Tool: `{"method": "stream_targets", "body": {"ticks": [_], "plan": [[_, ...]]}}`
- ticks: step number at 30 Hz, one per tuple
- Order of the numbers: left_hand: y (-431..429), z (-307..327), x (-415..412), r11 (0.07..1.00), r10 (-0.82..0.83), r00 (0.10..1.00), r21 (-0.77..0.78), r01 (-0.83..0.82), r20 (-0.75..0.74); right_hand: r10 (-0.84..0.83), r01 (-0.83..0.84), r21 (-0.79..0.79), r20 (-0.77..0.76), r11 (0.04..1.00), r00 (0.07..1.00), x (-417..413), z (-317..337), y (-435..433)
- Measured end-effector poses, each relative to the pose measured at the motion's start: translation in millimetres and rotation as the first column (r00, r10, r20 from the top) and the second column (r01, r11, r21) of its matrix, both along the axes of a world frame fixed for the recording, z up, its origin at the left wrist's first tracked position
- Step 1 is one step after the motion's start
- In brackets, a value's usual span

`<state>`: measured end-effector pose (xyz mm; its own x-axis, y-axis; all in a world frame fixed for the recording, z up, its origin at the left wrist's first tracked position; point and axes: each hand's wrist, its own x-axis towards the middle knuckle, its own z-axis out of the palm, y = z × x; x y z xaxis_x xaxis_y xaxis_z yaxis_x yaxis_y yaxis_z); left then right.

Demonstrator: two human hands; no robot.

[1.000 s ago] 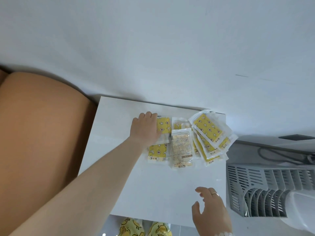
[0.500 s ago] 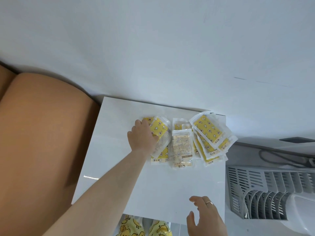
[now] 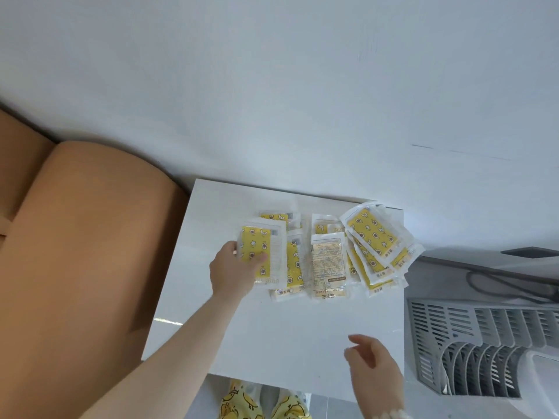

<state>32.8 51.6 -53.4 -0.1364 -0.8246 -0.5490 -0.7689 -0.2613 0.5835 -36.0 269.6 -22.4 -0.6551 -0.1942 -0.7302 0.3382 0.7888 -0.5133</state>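
Several clear packets with yellow patterned contents lie on a small white table (image 3: 272,337). My left hand (image 3: 233,272) pinches one yellow packet (image 3: 261,252) by its left edge, thumb on top, lifted over the left end of the pile. More yellow packets (image 3: 373,240) overlap in a fan at the table's right end. A packet with a printed beige label (image 3: 328,258) lies in the middle. My right hand (image 3: 375,376) hovers over the table's near right corner, fingers loosely spread, holding nothing.
A tan padded seat (image 3: 78,252) stands against the table's left side. A grey slatted appliance (image 3: 484,343) with a dark cable sits to the right. A white wall runs behind. Yellow patterned slippers (image 3: 260,406) show below the table's near edge.
My left hand went from lying flat on the left packets to pinching one and raising it. My right hand stayed near the front right corner, shifting slightly.
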Motion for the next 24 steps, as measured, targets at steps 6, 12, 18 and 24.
{"method": "stream_targets", "body": {"ticks": [6,12,18,24], "plan": [[62,59,21,0.999,0.030,0.980,0.041,-0.022,-0.195,-0.131,0.232,-0.282,0.335,0.931,0.933,-12,10,-49],[115,69,14,0.952,0.065,0.938,0.303,0.044,-0.341,-0.069,0.471,-0.413,0.690,0.779,0.720,-12,16,-44],[114,47,12,0.946,-0.146,0.956,0.246,0.210,-0.253,-0.163,0.519,-0.369,0.673,0.771,0.721,-4,3,-29],[104,41,14,0.722,-0.686,0.696,0.082,0.687,0.210,-0.349,0.561,-0.240,0.577,0.792,0.739,11,-8,-28]]}}
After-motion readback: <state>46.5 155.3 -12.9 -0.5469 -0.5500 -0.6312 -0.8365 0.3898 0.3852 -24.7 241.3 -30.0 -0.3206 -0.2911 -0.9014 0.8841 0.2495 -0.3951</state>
